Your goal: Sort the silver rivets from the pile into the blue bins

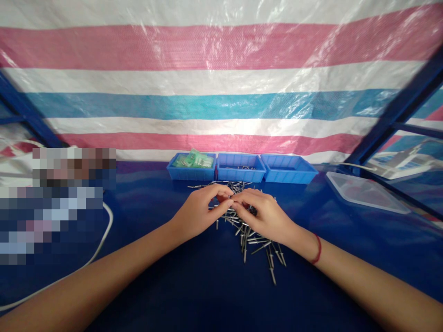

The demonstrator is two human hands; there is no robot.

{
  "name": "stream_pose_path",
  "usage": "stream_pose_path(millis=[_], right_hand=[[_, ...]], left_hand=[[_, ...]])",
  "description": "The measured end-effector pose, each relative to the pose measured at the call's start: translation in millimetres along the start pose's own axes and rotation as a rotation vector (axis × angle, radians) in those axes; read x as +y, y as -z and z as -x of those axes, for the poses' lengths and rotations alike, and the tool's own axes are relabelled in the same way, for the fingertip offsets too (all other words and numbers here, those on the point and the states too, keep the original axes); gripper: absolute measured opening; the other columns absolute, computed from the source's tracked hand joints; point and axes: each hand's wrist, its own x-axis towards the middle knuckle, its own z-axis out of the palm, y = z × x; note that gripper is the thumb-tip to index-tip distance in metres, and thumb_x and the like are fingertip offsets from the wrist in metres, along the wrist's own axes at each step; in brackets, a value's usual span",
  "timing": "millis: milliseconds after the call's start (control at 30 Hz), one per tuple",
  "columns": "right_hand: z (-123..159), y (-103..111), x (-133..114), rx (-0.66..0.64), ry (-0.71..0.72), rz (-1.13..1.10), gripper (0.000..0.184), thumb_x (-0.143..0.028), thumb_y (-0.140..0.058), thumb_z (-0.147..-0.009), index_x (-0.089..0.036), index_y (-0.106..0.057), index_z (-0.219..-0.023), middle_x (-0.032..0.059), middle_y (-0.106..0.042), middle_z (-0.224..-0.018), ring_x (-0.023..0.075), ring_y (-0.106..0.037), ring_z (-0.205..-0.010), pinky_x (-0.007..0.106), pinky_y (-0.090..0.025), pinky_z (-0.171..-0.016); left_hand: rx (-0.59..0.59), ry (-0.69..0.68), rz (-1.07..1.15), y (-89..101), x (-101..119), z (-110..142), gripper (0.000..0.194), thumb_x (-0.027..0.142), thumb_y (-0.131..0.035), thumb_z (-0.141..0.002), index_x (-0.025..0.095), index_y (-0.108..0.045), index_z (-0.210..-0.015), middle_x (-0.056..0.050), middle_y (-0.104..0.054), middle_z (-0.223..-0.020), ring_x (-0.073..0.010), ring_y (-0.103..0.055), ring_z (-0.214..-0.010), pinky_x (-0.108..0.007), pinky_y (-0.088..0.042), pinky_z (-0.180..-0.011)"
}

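Observation:
A loose pile of silver blind rivets [245, 234] with long thin stems lies on the blue tabletop [194, 286]. Just above it, my left hand [195, 213] and my right hand [269, 213] meet at their fingertips. The thumb and fingers of each are pinched together, closed. Whatever sits between the fingertips is too small and covered to make out. Part of the pile is hidden behind both hands, and several rivets are scattered toward me, below my right hand.
Behind the pile stand three blue bins: the left bin [192, 174] holds green-tinted packets [194, 160], the middle bin [240, 175] some rivets, and the right bin [290, 177] adjoins it. A translucent lid [367, 192] lies at right. A white cable [107, 226] runs along the left.

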Motion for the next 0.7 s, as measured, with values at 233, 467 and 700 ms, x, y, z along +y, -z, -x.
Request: stream_pose_path(millis=[233, 467, 700], right_hand=[[-1.1, -1.8, -3.6, 0.035, -0.086, -0.083, 0.016, -0.021, -0.049, -0.089, -0.017, -0.064, -0.083, 0.0032, -0.067, -0.078, 0.0141, -0.060, -0.071, 0.027, -0.045, -0.067], [-1.2, -1.6, -3.4, 0.066, -0.163, -0.141, 0.018, -0.025, -0.048, -0.089, -0.017, -0.064, -0.086, 0.0045, -0.068, -0.082, 0.0156, -0.061, -0.075, 0.029, -0.047, -0.070], [-1.1, -3.8, -2.0, 0.106, -0.221, -0.154, 0.015, -0.027, -0.052, -0.087, -0.017, -0.064, -0.086, 0.0031, -0.066, -0.077, 0.0144, -0.060, -0.070, 0.027, -0.047, -0.065]], left_hand=[[0.034, 0.063, 0.051, -0.9, 4.6, 0.2, 0.008, 0.024, -0.056, -0.084, 0.018, -0.062, -0.083, 0.002, -0.065, -0.077, -0.0108, -0.059, -0.069, -0.022, -0.046, -0.064], [0.118, 0.027, 0.035, -1.1, 5.4, 0.4, 0.007, 0.021, -0.055, -0.084, 0.018, -0.061, -0.087, 0.001, -0.066, -0.081, -0.0101, -0.058, -0.069, -0.022, -0.047, -0.066], [0.119, 0.045, -0.005, -0.7, 3.0, -0.2, 0.005, 0.020, -0.057, -0.083, 0.019, -0.061, -0.085, 0.002, -0.066, -0.078, -0.0103, -0.058, -0.066, -0.022, -0.048, -0.066]])
